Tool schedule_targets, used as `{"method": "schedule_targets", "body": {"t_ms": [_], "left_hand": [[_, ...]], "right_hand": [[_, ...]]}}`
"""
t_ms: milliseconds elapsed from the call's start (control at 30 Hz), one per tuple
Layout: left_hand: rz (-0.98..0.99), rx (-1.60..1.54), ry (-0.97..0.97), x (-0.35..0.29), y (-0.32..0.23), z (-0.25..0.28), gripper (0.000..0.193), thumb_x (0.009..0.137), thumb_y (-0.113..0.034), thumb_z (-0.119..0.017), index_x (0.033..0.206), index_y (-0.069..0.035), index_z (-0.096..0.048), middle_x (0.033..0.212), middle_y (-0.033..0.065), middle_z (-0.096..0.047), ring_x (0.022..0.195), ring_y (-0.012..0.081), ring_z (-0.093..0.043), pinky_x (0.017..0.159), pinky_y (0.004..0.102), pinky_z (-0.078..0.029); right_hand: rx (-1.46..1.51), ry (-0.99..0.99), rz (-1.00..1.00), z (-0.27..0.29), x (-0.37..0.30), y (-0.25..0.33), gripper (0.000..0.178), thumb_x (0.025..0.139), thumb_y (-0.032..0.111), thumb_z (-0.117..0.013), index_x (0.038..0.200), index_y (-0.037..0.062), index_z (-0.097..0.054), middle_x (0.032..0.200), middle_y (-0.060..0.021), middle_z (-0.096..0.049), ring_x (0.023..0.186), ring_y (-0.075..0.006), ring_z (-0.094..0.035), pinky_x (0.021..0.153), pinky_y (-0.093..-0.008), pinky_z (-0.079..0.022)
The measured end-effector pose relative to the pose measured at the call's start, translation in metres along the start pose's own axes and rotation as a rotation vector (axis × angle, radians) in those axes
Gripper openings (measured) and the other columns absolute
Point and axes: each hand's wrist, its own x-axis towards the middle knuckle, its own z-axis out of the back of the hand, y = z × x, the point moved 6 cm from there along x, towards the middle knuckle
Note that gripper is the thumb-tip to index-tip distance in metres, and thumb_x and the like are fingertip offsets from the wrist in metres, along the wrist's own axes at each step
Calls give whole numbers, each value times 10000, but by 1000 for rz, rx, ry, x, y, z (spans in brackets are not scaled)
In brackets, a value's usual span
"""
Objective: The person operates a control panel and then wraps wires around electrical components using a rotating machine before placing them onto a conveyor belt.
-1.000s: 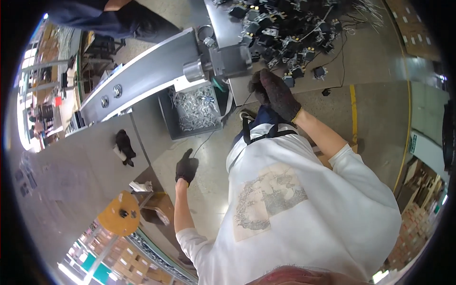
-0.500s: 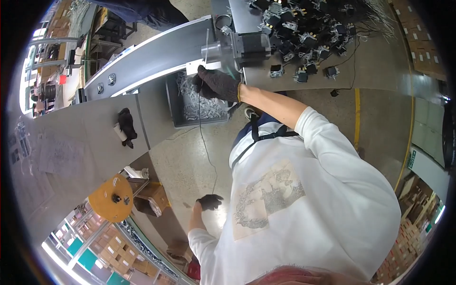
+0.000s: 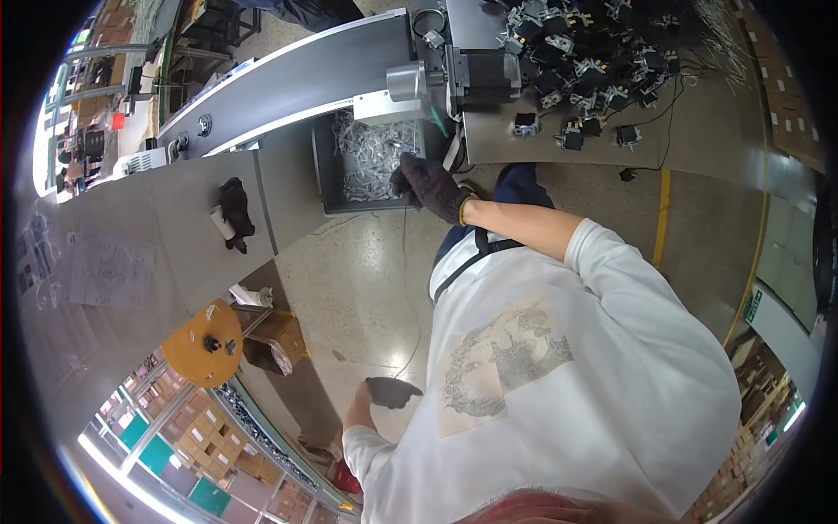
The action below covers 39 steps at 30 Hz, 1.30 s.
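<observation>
My right hand, in a dark knit glove, is closed at the near right corner of a grey bin. Its fingers pinch a thin dark wire, which hangs in a loose curve toward my left hand. That hand, also dark-gloved, is low on the left beside my shirt. The wire runs into it, though its fingers are blurred. Clear, shredded-looking plastic pieces fill the bin. Above the bin is a machine with a metal roller and black motor, beside a white block.
A dark conveyor belt stretches to the left. Several small black-and-metal components with leads are heaped on the right-hand table. A dark glove lies on the left table. Below stands an orange-yellow reel.
My right hand has moved from beside the roller down and right to the bin's near corner, wire in its fingers. My left hand is slightly lower. The roller and white block show more fully.
</observation>
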Motion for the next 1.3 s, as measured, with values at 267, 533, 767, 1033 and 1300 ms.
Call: {"method": "schedule_targets", "body": {"t_ms": [267, 533, 767, 1033, 1300], "left_hand": [[-280, 628, -1271, -1, -238, 136, 337, 917, -337, -527, 946, -76, -737, 1100, 215, -705, 1051, 414, -662, 886, 477, -535], [-658, 409, -1354, -47, -455, 182, 329, 944, -317, -541, 1010, -30, -689, 1022, 239, -703, 981, 460, -661, 790, 524, -532], [-1230, 568, -1698, -185, -609, 195, 318, 830, -326, -691, 1009, -70, -752, 948, 194, -736, 948, 406, -700, 802, 463, -563], [-1149, -34, -1138, -205, -624, 151, 357, 904, -376, -702, 862, -23, -741, 698, 103, -688, 627, 224, -669, 563, 372, -461], [-1313, 1238, -1819, -256, -577, 124, 160, 915, -123, -656, 1027, -13, -684, 921, 91, -691, 799, 180, -672, 676, 338, -533]], "right_hand": [[-398, 174, -50, 2, 2, 57, 522, 1073, 467, -404, 924, 38, -662, 735, -15, -690, 530, -110, -585, 574, -300, -505], [-978, -80, 372, 25, 27, 90, 398, 1002, 377, -506, 893, 35, -676, 816, -134, -713, 655, -284, -690, 662, -408, -549], [-1207, -306, 566, 62, -15, 133, 294, 909, 370, -621, 897, 89, -709, 877, -174, -714, 849, -381, -692, 747, -478, -542], [-1149, -394, 663, 87, -51, 191, 240, 913, 317, -655, 930, 81, -696, 795, -180, -689, 732, -380, -680, 662, -455, -537], [-1090, -252, 789, 64, -58, 195, 259, 927, 326, -674, 987, 74, -676, 825, -156, -703, 722, -349, -694, 669, -438, -548]]}}
